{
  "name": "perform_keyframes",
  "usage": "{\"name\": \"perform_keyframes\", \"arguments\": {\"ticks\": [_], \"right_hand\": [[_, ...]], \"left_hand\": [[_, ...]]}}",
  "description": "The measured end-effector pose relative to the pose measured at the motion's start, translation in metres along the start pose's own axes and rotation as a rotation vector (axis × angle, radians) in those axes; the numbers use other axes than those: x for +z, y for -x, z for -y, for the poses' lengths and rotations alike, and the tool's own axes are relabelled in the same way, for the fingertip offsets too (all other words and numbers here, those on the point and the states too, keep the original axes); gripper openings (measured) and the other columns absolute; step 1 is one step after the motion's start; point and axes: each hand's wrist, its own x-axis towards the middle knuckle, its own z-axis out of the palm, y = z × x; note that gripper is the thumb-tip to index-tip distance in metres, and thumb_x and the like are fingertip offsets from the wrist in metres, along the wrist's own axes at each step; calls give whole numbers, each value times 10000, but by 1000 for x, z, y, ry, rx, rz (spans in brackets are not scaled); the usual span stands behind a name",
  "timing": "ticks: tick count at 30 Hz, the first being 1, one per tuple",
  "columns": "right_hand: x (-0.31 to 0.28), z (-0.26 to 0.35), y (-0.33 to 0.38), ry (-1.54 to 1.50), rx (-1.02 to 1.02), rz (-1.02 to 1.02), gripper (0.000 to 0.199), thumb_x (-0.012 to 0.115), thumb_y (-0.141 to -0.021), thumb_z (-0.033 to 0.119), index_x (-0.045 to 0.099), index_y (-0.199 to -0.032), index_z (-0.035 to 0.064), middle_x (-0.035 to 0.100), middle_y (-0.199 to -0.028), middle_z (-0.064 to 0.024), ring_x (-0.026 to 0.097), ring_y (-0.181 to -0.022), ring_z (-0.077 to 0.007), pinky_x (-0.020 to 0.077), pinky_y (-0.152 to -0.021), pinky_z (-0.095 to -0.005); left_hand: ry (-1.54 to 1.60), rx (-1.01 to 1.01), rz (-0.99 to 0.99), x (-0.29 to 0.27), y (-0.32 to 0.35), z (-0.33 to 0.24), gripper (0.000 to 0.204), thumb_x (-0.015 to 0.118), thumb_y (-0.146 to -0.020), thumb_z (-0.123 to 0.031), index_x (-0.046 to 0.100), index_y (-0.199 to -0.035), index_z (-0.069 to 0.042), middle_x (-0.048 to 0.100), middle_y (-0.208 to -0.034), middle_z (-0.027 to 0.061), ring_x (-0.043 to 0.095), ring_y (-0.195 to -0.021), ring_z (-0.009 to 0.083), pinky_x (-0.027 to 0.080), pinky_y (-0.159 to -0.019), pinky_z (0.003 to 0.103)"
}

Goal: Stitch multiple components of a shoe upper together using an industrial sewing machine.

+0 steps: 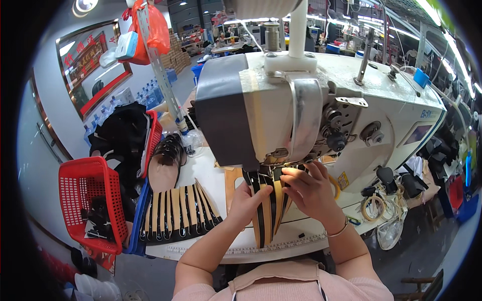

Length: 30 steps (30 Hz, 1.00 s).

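Black-and-tan strips [267, 220] lie under the head of a large white and grey sewing machine [271, 90], their ends hanging toward me over the table edge. My left hand [246, 203] grips their left side, thumb on top and fingers out of sight beneath. Close to the needle area, my right hand [310, 189] has its fingers bent and pinched on the strips' right side; a bracelet circles that wrist. The needle itself is hard to make out. To the left, a fan of similar black-and-tan strips [178, 210] rests on the white table [201, 170].
A red basket [93, 200] with black pieces stands left, beside a blue tray [138, 226]. Behind the fanned strips lies a sole-shaped piece [163, 175]. A ruler strip [241, 250] runs along the table's front. Tape rolls [372, 208] and a black lamp-like part [385, 175] sit right.
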Motion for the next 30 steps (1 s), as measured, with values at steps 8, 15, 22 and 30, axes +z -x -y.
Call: {"name": "perform_keyframes", "arguments": {"ticks": [8, 15, 22, 30], "right_hand": [[3, 0, 1, 35, -20, -28, 241, 627, -729, 189, 589, -961, 134, 569, -1032, 28, 483, -945, -267, 353, -891, -406], [8, -6, -4, 18, -5, -31, 214, 613, -748, 181, 601, -954, 128, 604, -948, -2, 518, -892, -252, 374, -830, -386], [12, -8, -11, -35, -40, -85, 192, 604, -760, 165, 608, -943, 107, 619, -844, -51, 536, -833, -266, 396, -759, -383], [33, -12, 5, -585, 412, -746, 169, 607, -736, -8, 533, -888, -4, 511, -872, -126, 525, -813, -217, 417, -715, -297]], "left_hand": [[50, 84, -68, 10, 6, 5, 283, 610, -793, -97, 463, -1021, -18, 565, -899, 21, 530, -770, 61, 436, -671, 210], [-86, 81, -120, 9, -3, -2, 248, 640, -772, -123, 510, -953, -15, 584, -840, 19, 538, -740, 59, 442, -653, 213], [-36, 89, -119, 6, -10, -9, 196, 637, -772, -133, 538, -915, -42, 594, -774, 15, 544, -638, 57, 436, -528, 203], [43, -87, -63, 8, 9, -3, 370, 669, -728, -118, 495, -1039, -16, 590, -875, 73, 569, -765, 111, 476, -645, 250]]}}
